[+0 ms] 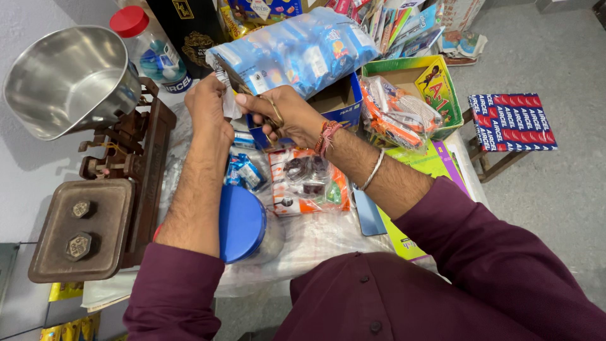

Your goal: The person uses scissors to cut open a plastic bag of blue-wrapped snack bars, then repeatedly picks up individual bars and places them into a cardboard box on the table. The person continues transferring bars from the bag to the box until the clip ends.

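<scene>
Both hands, left hand [208,101] and right hand [281,113], pinch the light, crinkly blue packet [297,50] at its corner, scissors [255,95] clasped.

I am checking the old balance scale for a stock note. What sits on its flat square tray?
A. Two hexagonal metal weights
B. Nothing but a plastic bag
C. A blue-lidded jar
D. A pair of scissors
A: two hexagonal weights rest on the flat tray of the scale, while the blue-lidded jar stands apart on the table beside it.
</scene>
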